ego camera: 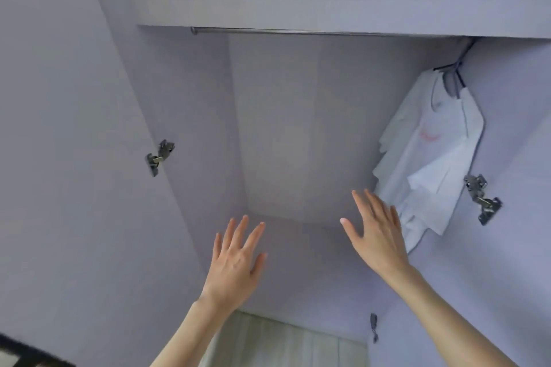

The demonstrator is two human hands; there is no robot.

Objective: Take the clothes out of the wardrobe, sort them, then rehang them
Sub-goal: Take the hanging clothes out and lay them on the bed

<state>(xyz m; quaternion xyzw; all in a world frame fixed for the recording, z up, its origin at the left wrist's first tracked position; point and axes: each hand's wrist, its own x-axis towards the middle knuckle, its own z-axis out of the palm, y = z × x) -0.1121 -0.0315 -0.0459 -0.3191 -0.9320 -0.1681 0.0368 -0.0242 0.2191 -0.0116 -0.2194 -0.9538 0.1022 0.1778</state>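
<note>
An open lilac wardrobe fills the view, with a metal rail [298,32] under its shelf [298,6]. White T-shirts [429,158] hang on dark hangers [453,80] at the rail's far right end; one shows a faint red print. My left hand [235,262] is raised in front of the wardrobe floor, fingers spread and straight, holding nothing. My right hand [375,232] is raised to its right, fingers straight, fingertips just left of the shirts' lower hems, holding nothing. I cannot tell if it touches the cloth.
Both doors stand open, with hinges on the left [159,156] and right [483,198] sides. Most of the rail is bare. A pale wooden floor [283,343] shows below the wardrobe. A dark object [18,351] sits at the bottom left corner.
</note>
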